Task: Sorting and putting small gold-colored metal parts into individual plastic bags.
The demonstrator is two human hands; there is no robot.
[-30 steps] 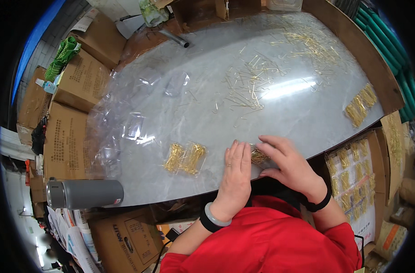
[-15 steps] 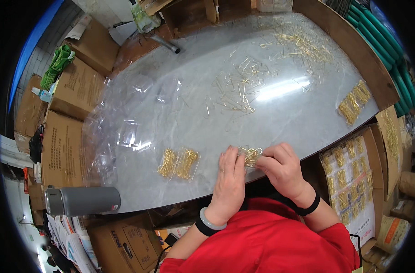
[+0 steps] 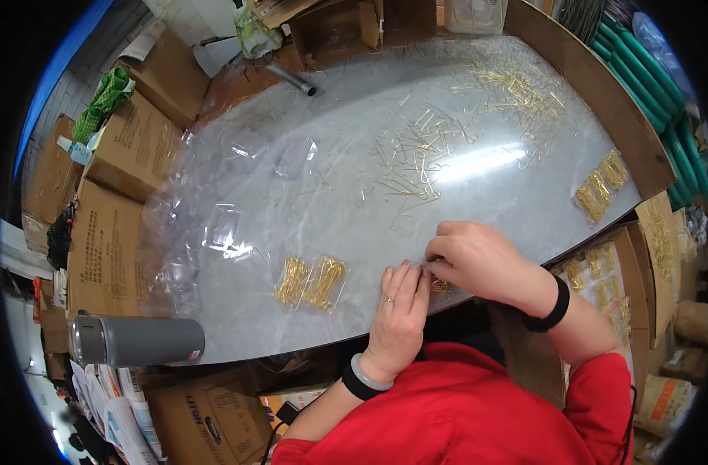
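Observation:
My left hand (image 3: 400,316) lies flat near the front edge of the table, its fingers stretched out beside a small bunch of gold wire hooks (image 3: 441,286). The bunch seems to sit in a clear plastic bag, mostly hidden under my hands. My right hand (image 3: 482,260) arches over it, thumb and forefinger pinched together at the bag's edge, close to my left fingertips. Left of my hands rest two filled clear bags of gold hooks (image 3: 310,282), side by side. Loose wire hooks (image 3: 416,159) are scattered farther back on the table.
Empty clear plastic bags (image 3: 226,229) cover the table's left side. A grey bottle (image 3: 141,342) lies at the front left. More filled hook bags (image 3: 600,186) sit by the right edge. Cardboard boxes (image 3: 110,252) border the left, and a brown board (image 3: 602,101) walls the right.
My right hand has shifted up and over the bunch of hooks, which is now mostly covered. My left hand has moved slightly right and stays flat.

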